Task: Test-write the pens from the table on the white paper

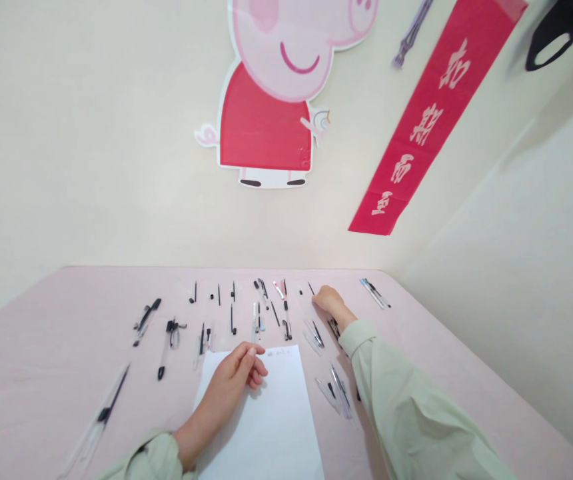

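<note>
My left hand (240, 368) is over the upper part of a white sheet of paper (276, 413). Its fingers are loosely curled and slightly apart, with nothing visible in them. Faint writing runs along the sheet's top edge. Farther off to the right, my right hand (330, 301) reaches towards the back of the table. Its fingers are closed at the lower end of a thin dark pen refill (311, 288); the exact grip is partly hidden. A small black cap (301, 292) lies just left of that refill. Disassembled clear pens (314, 333) lie below the right hand.
Several pen parts, such as a clear barrel with a black cap (161, 360), lie on the pink tablecloth (41, 373). More pens (375, 293) lie at the back right. On the wall are a cartoon pig cutout (266, 120) and a red banner (416, 140).
</note>
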Action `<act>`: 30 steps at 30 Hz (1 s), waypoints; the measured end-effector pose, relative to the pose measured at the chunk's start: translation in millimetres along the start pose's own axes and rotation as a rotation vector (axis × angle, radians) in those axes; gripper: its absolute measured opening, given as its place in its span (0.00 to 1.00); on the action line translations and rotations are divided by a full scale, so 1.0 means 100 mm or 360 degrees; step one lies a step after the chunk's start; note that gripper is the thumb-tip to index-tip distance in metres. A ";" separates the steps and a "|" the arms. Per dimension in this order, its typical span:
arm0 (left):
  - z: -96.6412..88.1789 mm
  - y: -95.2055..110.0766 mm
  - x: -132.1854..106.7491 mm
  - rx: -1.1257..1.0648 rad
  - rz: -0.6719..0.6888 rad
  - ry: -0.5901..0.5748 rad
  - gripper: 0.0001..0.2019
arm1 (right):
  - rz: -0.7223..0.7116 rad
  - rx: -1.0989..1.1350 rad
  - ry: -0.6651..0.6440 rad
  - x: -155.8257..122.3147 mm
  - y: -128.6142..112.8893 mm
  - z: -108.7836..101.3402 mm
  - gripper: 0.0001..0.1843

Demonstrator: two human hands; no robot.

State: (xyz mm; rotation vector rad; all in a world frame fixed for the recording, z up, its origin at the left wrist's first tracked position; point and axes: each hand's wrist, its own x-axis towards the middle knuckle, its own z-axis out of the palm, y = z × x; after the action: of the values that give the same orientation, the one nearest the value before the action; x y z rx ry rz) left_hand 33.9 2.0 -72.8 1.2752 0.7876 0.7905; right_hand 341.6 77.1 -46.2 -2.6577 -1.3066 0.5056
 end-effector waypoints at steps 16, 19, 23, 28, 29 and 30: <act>0.00 0.05 -0.02 0.0024 0.0009 0.0000 0.24 | -0.0974 0.0563 -0.0051 -1.38 -0.47 0.19 0.03; 0.00 0.07 -0.02 0.0049 0.0023 -0.0002 0.22 | -0.1123 0.0541 -0.0124 -1.68 -0.52 0.31 0.03; 0.00 0.08 -0.01 0.0109 0.0053 0.0003 0.21 | -0.1135 0.0448 -0.0098 -1.86 -0.53 0.38 0.04; 0.01 0.06 0.00 0.0113 0.0050 0.0052 0.20 | -0.1177 0.0382 -0.0095 -1.85 -0.53 0.36 0.05; 0.01 0.06 0.01 0.0107 0.0039 0.0066 0.19 | -0.1190 0.0358 -0.0111 -1.80 -0.52 0.33 0.05; 0.01 0.06 0.01 0.0099 0.0022 0.0075 0.19 | -0.1167 0.0310 -0.0103 -1.73 -0.51 0.30 0.06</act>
State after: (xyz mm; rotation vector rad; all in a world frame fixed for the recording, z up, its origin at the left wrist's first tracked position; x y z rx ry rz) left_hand 34.7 2.7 -67.2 1.3228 0.8478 0.8154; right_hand 194.8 -29.3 -19.9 -1.8292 -1.9769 0.5622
